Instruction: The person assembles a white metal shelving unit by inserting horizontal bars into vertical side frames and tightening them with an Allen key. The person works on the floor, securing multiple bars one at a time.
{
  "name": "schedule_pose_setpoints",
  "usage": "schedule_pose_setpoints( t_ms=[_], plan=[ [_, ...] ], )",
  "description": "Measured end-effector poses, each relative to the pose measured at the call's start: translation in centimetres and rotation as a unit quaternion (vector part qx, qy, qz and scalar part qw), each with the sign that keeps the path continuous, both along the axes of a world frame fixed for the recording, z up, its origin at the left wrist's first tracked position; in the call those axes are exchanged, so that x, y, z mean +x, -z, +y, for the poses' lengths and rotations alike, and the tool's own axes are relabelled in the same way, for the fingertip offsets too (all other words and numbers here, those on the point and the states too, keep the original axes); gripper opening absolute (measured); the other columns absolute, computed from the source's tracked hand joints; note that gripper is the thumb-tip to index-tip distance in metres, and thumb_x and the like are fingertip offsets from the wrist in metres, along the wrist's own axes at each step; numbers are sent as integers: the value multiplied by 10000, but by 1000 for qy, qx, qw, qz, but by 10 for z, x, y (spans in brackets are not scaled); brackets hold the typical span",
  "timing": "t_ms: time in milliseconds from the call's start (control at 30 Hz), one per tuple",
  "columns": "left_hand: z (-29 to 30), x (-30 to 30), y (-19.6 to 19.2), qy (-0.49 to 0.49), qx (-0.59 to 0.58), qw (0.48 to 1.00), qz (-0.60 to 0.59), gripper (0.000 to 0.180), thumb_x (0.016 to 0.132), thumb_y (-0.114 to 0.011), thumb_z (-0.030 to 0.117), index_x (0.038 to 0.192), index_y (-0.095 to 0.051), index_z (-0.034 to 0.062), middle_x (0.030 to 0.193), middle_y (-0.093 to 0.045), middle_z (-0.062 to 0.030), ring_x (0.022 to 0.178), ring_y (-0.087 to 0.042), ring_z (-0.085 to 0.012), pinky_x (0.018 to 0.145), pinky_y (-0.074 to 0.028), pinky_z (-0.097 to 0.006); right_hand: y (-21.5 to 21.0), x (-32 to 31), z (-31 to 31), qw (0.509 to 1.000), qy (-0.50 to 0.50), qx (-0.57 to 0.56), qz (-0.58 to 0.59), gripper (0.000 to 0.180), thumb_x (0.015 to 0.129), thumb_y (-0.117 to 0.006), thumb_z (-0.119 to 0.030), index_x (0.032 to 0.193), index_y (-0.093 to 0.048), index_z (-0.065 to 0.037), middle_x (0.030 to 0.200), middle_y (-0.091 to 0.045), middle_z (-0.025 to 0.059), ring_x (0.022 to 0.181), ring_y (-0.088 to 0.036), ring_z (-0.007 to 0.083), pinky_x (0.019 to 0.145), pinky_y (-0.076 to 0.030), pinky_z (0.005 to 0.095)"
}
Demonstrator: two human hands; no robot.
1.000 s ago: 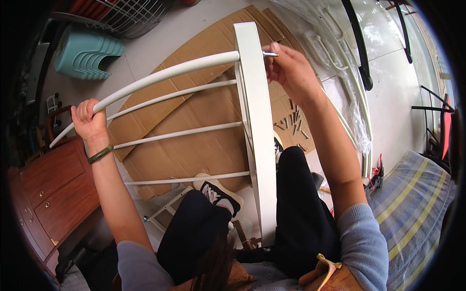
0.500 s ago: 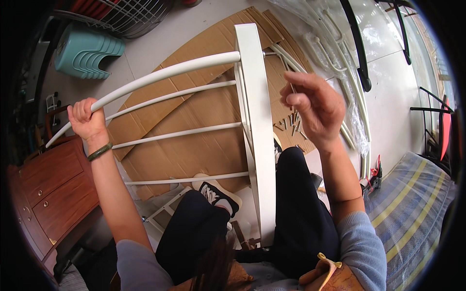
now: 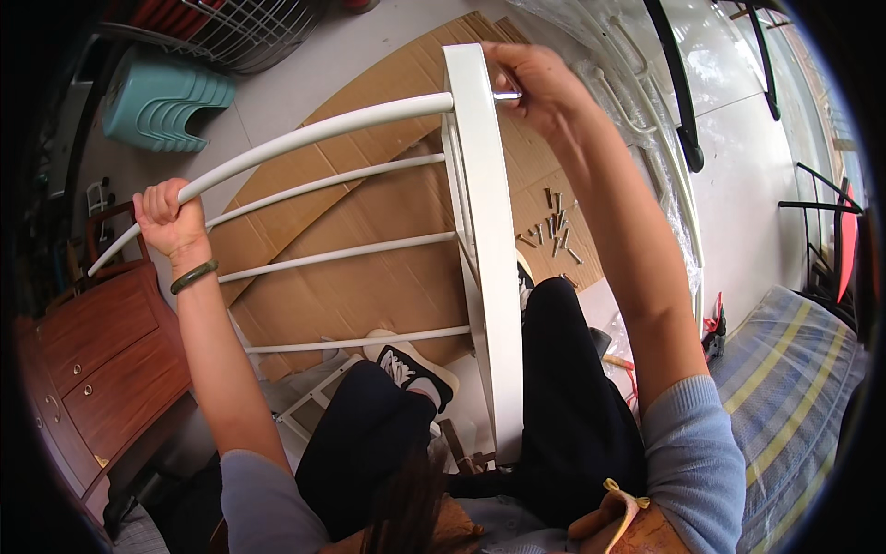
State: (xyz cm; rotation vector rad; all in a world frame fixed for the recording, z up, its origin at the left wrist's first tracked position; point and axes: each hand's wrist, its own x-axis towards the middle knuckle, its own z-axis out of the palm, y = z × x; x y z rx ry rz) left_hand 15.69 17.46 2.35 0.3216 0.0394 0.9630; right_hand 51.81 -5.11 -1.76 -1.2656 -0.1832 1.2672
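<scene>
1. The white frame point(image 3: 496, 305) stands over the cardboard point(image 3: 369, 222) on the floor point(image 3: 397, 32), its thick post point(image 3: 480, 166) running away from the person, near end between the legs.
2. The left hand point(image 3: 173, 217) is closed around the curved top rail point(image 3: 318, 129), toward its far left end, apparently to steady the frame.
3. The right hand point(image 3: 544, 85) is at the post's far end, fingers curled beside a shiny metal piece point(image 3: 507, 94) on the post's right face. The fingertips are partly hidden, so I cannot tell whether they pinch the piece or only touch it.
4. The step in hand looks like fitting or tightening that piece where the top rail meets the post.
5. The next move seems to call for a firm left hold, rail square to the post, and small turns from the right fingers.
6. Loose bolts point(image 3: 558, 222) lie on the cardboard, within the right hand's reach.
</scene>
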Motion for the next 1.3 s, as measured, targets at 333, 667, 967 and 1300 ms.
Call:
schedule_pose_setpoints(
  t_ms=[333,667,967,1300],
  plan=[
    [-18,21,-27,-111,-243,954,139,430,832,-429,189,459,-216,154,429,-167,33,369,-196,-112,433,-235,-234,27,-10,-41,859,-24,198,-472,363,909,-405,-333,1148,-514,-82,1094,-499,124,1019,-474,231,812,-434,304],
    [-11,16,-9,-80,-161,974,140,426,851,-391,178,474,-193,155,443,-155,35,369,-163,-96,403,-206,-235,18,4,-42,705,-52,214,-674,315,887,-452,-329,992,-542,-45,944,-580,123,857,-541,280,723,-429,322],
    [-16,19,-6,-90,-114,982,117,422,857,-375,172,479,-189,151,441,-171,32,368,-167,-99,395,-193,-225,-26,-58,-69,966,-6,32,-257,321,923,-398,-296,858,-523,-8,521,-466,31,410,-442,91,408,-336,225],
    [-13,15,-3,-78,-121,983,116,432,873,-372,171,480,-192,154,445,-188,28,372,-187,-105,416,-210,-235,-25,-66,-65,964,73,108,-230,219,907,-453,-209,953,-507,-3,564,-509,28,448,-412,55,421,-326,190]
  ],
)
